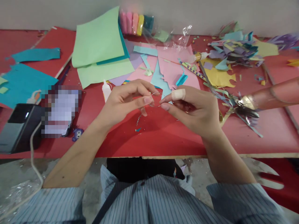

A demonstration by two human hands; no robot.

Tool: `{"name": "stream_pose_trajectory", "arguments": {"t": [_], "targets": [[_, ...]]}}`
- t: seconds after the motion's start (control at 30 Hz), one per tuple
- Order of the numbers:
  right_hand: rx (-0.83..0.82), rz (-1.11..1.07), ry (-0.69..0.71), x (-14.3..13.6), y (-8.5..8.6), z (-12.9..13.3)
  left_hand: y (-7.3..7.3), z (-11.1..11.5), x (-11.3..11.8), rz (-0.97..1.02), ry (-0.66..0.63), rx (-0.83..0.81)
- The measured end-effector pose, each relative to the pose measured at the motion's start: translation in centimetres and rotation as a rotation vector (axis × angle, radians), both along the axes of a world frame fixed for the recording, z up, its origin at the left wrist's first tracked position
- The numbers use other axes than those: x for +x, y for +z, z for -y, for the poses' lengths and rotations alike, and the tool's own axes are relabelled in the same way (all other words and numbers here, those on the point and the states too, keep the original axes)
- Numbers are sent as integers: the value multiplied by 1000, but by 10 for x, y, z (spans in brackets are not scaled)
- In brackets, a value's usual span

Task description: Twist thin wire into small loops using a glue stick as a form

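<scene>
Wire ring [155,106] is up btwn my two hands, over the near middle of the red table [126,144]. My L hand [128,101] pinches its left side, thumb on fingers; my R hand [195,107] nips the right edge btwn thumb & forefinger, w/ a plaster [178,94] on that finger. Small chain [139,119] just below L fingertips; can't tell if it hangs or lies flat.

Just left, white glue bottle [106,91], partly behind L hand. Further left, phone [61,112], screen pixelated, text unreadable; purple charm [78,134] beside it, white marks too small to read. Far left of those, black box [22,127], its little display a blur.

Far side: green paper [98,39], then clay sticks [130,23] in clear wrap, pink, yellow & dk teal. Dotted pencil [193,71] lies right of centre; scrap pile [235,49] far right.
</scene>
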State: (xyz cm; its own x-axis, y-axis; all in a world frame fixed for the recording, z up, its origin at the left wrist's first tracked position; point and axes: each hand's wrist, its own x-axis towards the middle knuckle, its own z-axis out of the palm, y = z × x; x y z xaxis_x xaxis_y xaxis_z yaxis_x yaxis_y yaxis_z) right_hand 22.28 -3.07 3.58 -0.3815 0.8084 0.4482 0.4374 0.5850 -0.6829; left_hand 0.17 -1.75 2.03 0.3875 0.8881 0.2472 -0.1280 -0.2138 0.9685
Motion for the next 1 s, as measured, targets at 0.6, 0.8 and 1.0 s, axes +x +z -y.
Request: {"name": "stream_pose_trajectory", "arguments": {"t": [0.6, 0.8, 1.0], "targets": [[-21, -18, 28, -3, -2, -1, -5, 3, 4, 87, -137, -72], [-32, -16, 25, -3, -1, -1, -5, 2, 4, 82, -143, -60], [-7, -13, 36, -3, -1, -1, -7, 2, 3, 68, -125, -76]]}}
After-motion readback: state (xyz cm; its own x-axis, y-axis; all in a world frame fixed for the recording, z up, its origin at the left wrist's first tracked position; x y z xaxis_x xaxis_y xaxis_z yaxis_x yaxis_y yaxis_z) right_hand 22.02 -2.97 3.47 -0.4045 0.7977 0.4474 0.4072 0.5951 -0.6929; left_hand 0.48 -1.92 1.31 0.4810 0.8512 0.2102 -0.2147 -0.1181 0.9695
